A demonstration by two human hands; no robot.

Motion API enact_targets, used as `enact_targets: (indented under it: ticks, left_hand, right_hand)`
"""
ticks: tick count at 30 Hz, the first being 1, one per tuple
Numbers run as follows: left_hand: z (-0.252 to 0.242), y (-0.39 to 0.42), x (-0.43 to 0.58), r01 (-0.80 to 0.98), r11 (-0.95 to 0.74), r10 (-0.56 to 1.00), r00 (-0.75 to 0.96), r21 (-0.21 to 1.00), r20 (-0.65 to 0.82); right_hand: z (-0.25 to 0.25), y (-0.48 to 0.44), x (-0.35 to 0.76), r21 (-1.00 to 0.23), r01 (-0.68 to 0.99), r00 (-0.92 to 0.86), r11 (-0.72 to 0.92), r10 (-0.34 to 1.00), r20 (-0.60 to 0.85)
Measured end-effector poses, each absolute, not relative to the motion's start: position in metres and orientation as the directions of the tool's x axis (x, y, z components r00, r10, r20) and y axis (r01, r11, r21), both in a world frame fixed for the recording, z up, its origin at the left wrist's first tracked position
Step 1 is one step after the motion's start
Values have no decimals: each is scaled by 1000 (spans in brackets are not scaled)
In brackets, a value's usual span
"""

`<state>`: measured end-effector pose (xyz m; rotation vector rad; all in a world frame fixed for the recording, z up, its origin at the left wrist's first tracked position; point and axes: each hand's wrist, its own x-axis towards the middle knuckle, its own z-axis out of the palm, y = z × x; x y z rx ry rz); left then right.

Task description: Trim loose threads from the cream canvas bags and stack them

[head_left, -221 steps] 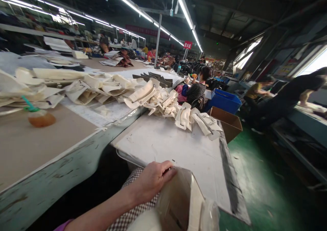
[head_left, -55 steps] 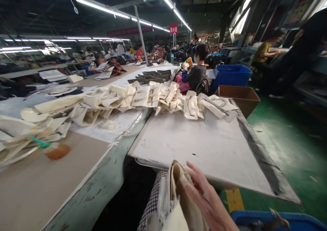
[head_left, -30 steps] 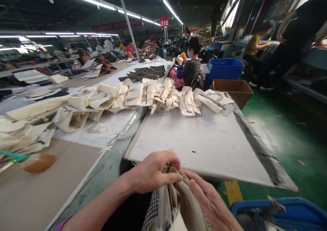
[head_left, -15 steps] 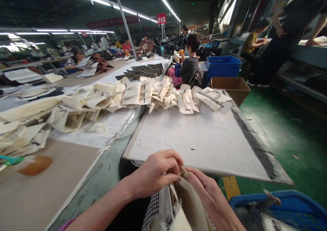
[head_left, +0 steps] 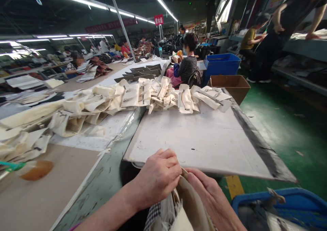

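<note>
A cream fabric piece [head_left: 190, 197] with frayed edges hangs over my lap, held by its upper edge between both hands. My left hand [head_left: 159, 176] is closed on that edge, knuckles up, its fingertips hidden behind the knuckles. Beside it my right hand [head_left: 206, 190] grips the same edge from the right, thumb on the near face. The two hands almost touch. Both are just in front of the near edge of the white-topped table [head_left: 204, 139]. What lies inside the folds cannot be made out.
Cream fabric pieces [head_left: 133, 94] with dark strips lie in a long heap across the tables. A bottle of amber liquid [head_left: 38, 169] lies at left. A blue basket [head_left: 281, 197] stands low at right. Beyond are a brown bin [head_left: 230, 84], a blue bin [head_left: 222, 65] and a seated person [head_left: 187, 65].
My left hand has turned slightly, its knuckles now covering its fingertips. Both hands keep hold of the fabric edge. The view has shifted a little.
</note>
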<state>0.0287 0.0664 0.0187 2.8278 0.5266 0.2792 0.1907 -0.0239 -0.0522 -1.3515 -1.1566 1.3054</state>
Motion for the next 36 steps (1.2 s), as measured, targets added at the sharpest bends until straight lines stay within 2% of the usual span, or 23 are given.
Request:
enact_targets:
  ticks: [2,5,13,15,18,22,31,36]
  left_hand:
    - [19,65,30,349,-903,389,912,253,132]
    - [20,64,31,385,-877,425,901,289,88]
    - [39,72,27,396,-838,415,909,376,-35]
    - [37,70,28,428,-822,454,891,376,-21]
    - [28,66,30,483,-800,540,838,358,76]
    - [15,64,33,541,-782,604,779,309,168]
    - [24,74,29,475,-776,543,838,414,58]
    - [21,70,36,517,-793,575,810,323,117]
  right_hand:
    - [-48,-25,192,-984,-4,19,-177,984,-177]
    - [-41,-26,193,-982,-49,8,-180,983,-181]
    - [-37,-23,197,-989,28,-42,-143,989,-144]
    - [-40,-22,196,-989,65,-45,-134,990,-137]
    - [-41,-21,195,-989,104,-49,-102,993,-108]
    - [-38,-23,196,-992,98,-58,-81,995,-87]
    - [-31,-26,201,-993,19,-83,-116,990,-117]
    - [-39,-25,203,-994,-4,-98,-113,989,-112]
